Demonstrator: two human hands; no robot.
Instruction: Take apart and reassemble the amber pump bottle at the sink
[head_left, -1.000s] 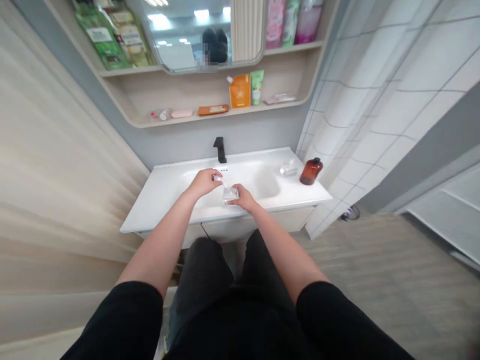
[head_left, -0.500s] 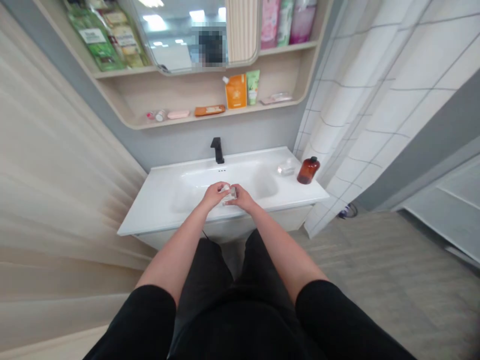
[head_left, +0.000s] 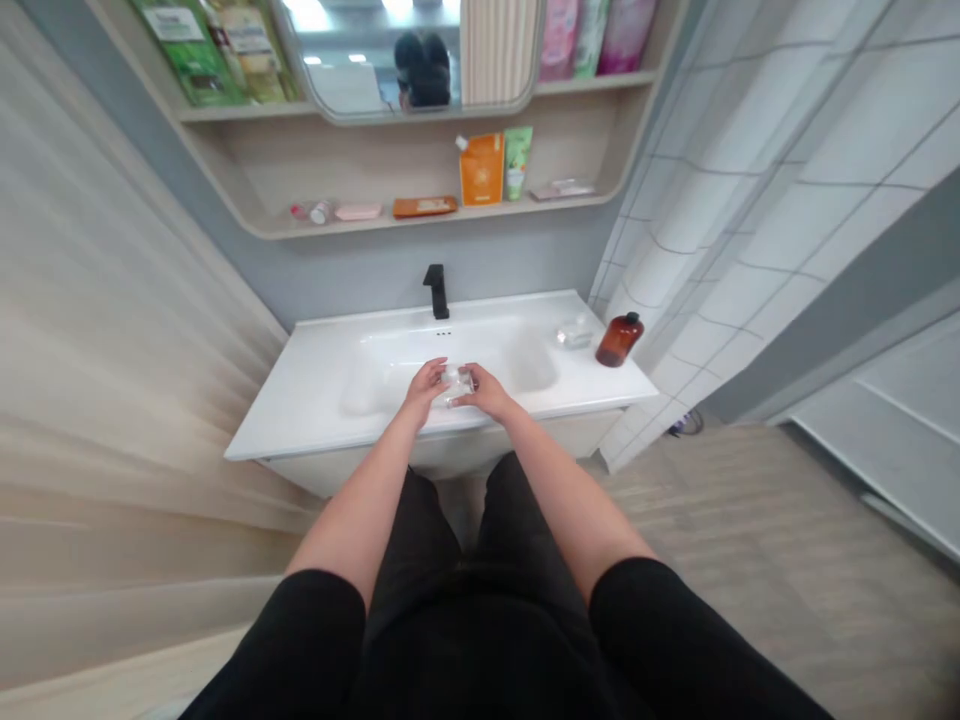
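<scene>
Over the front of the white sink (head_left: 382, 372), a small clear container (head_left: 455, 384) is between my hands. My right hand (head_left: 484, 391) grips its right side, fingers curled round it. My left hand (head_left: 427, 384) is at its left side, fingers bent and touching or very near it; its fingertips are too small to tell exactly. The container has a whitish top part. Another clear container (head_left: 574, 335) stands on the counter to the right, beside an amber bottle (head_left: 619, 340) with a black cap.
A black faucet (head_left: 436, 292) rises behind the basin. Above is a shelf (head_left: 345, 226) with an orange pouch (head_left: 481, 170), a green tube (head_left: 517, 162) and small items, below a mirror (head_left: 367, 75). A curtain (head_left: 112, 400) hangs at the left.
The view has tilted and shifted slightly. My left hand has loosened, its fingers drawn slightly back from the container, which now shows more. My right hand still holds it.
</scene>
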